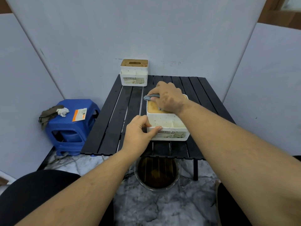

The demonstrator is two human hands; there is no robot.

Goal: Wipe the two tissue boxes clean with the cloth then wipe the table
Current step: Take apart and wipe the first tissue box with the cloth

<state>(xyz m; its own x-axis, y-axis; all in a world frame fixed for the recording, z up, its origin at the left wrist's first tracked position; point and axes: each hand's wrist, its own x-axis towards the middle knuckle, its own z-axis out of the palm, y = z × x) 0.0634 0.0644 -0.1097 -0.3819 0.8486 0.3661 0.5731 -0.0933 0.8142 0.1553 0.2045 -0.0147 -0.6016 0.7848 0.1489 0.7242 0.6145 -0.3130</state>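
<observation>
Right hand grip closed on grey cloth, pressing near tissue box lid; hand hides lid slot. Left hand pinches box front-left corner. Far tissue box at table back edge; label text illegible.

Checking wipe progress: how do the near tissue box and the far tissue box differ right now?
The near tissue box is gripped at its front corner by the left hand while the right hand presses the grey cloth on its lid; the far tissue box stands untouched at the table's back edge. The far lid looks darker and speckled, the near lid paler. Both are white with wooden lids and the same label.
</observation>
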